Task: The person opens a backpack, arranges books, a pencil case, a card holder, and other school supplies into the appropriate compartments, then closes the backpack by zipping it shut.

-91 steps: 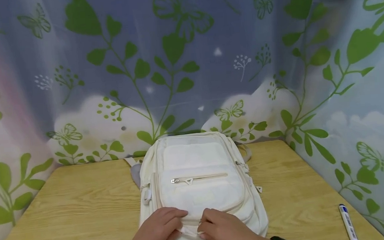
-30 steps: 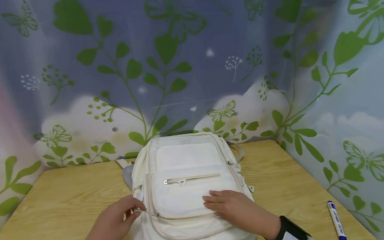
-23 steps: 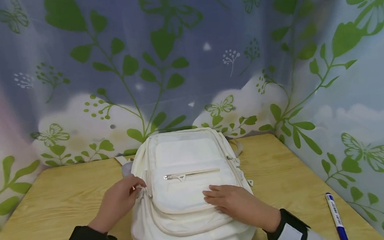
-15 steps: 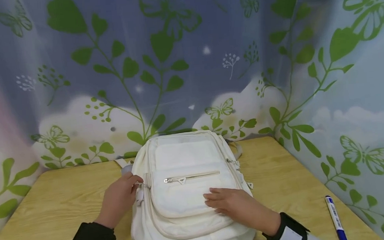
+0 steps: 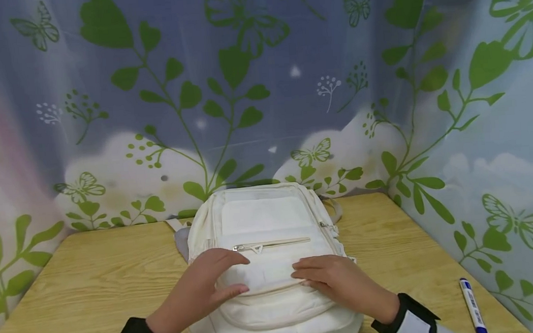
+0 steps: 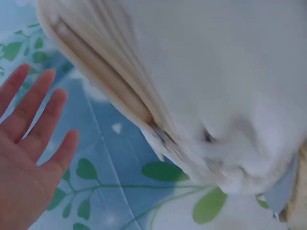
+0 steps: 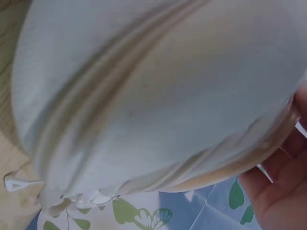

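Note:
A cream backpack [image 5: 262, 215] lies front up on the table, a short zipper [image 5: 273, 243] with a triangular pull crossing its front pocket. Over the left part of that pocket is my left hand [image 5: 205, 285], thumb and fingers apart, holding nothing. Its fingers are spread beside the bag's zippered edge in the left wrist view, where a zipper slider [image 6: 162, 135] shows. My right hand [image 5: 335, 279] rests on the pocket's lower right with fairly straight fingers. In the right wrist view its fingers touch the pocket's rim, partly hidden behind the fabric.
A blue-capped white marker [image 5: 472, 306] lies on the wooden table [image 5: 112, 267] near its right edge. Behind and to the right hangs a leaf-patterned curtain [image 5: 262, 100]. A grey strap [image 5: 182, 243] pokes out at the bag's left side.
Both hands were at the bag's lower front. My left hand then drew a zipper pull up the left side, let go and moved right over the pocket. My right hand stayed on the pocket.

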Action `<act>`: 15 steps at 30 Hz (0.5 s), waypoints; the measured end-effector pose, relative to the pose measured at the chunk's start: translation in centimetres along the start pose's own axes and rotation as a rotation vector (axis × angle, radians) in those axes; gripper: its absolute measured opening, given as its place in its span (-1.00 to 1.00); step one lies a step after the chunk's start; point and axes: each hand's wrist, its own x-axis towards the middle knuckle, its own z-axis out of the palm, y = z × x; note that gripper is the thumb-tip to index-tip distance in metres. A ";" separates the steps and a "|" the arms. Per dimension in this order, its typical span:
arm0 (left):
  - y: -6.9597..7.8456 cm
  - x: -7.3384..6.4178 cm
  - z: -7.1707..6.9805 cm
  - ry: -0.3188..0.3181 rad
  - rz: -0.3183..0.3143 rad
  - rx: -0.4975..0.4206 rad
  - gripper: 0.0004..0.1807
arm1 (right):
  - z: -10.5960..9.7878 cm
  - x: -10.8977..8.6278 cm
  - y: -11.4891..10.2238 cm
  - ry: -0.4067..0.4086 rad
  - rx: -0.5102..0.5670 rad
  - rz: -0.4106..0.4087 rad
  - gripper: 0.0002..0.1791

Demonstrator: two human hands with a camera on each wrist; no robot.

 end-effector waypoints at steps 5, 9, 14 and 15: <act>0.6 0.5 1.2 -0.052 0.052 0.027 -0.49 | -0.6 0.4 -0.2 0.133 0.034 0.061 -0.71; 0.4 0.8 2.1 -0.056 0.010 0.115 -0.62 | -1.5 0.2 0.0 0.273 0.014 0.140 -0.72; 0.2 1.0 2.3 -0.043 -0.116 0.099 -0.66 | -3.9 -2.8 2.0 0.261 -0.201 0.397 -0.77; 0.2 1.1 2.3 -0.046 -0.135 0.090 -0.66 | -4.5 -3.9 2.8 0.225 -0.253 0.470 -0.79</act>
